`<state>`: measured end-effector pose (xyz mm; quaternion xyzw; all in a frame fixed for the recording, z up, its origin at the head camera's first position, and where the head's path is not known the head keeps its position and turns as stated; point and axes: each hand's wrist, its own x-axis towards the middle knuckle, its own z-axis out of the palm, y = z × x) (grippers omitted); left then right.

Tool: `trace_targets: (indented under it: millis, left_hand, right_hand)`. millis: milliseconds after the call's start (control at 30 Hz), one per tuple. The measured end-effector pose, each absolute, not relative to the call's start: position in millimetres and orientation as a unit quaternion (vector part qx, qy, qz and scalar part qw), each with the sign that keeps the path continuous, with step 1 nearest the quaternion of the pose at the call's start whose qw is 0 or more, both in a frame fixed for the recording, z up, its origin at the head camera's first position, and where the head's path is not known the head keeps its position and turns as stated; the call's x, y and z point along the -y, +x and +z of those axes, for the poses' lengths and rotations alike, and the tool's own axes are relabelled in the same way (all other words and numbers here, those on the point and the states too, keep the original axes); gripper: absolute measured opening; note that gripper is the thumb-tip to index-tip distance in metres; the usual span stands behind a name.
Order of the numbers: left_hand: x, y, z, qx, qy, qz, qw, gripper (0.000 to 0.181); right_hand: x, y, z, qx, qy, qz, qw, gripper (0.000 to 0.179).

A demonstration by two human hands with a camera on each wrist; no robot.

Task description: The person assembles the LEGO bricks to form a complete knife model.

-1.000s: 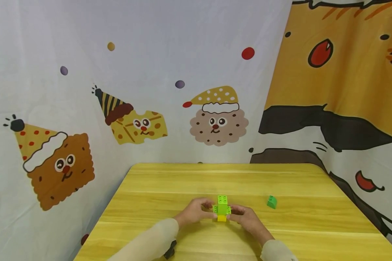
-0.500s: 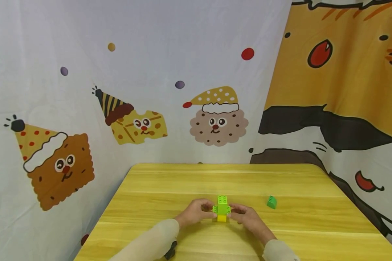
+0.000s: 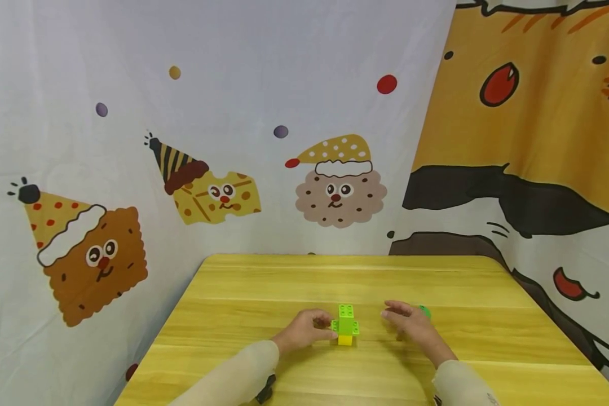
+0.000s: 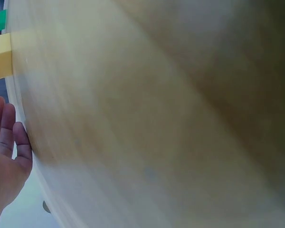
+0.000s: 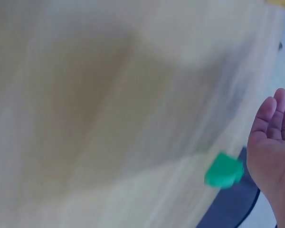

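Note:
A stack of toy building bricks (image 3: 345, 324) stands upright on the table, light green above a yellow brick (image 4: 0, 59), with a small studded green brick jutting from each side. My left hand (image 3: 307, 330) holds the stack's left side brick between thumb and index finger; in the left wrist view only its other fingers show. My right hand (image 3: 413, 327) is off the stack, to its right, fingers extended and holding nothing. A darker green curved brick (image 5: 223, 171) lies on the table near the right hand, which hides most of it in the head view.
The wooden table (image 3: 264, 282) ends at a back edge against a white cloth (image 3: 284, 84) printed with cartoon figures. A black item (image 3: 266, 389) shows beneath the left forearm.
My right hand has let go of the stack's right side brick and moved right, toward the darker green brick. The left hand and the stack stay where they were.

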<state>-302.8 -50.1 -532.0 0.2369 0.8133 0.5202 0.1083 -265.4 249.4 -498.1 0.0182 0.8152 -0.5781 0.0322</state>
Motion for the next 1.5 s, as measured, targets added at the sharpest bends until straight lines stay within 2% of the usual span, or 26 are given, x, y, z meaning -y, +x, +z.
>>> trace_targets:
  millis: [333,700,1067,1500]
  left_hand:
    - [51,-304,-531,-0.808,0.244,0.524,0.114,0.028]
    - [50,-303,-530,-0.810,0.237,0.523,0.118,0.026]
    - [47,-303,-530,-0.813,0.239,0.520,0.109,0.025]
    - [49,-305,-532,-0.810,0.237,0.526,0.110,0.024]
  right_hand:
    - [-304,-268,-487,-0.836,0.041,-0.548,0.013,0.077]
    - [-336,-274,-495,-0.865,0.063,-0.496,0.028,0.079]
    - [-345,-282,-516,-0.868,0.084,-0.487,0.052,0.082]
    - [-335,-286,-523,-0.892,0.083,-0.444,0.021,0.071]
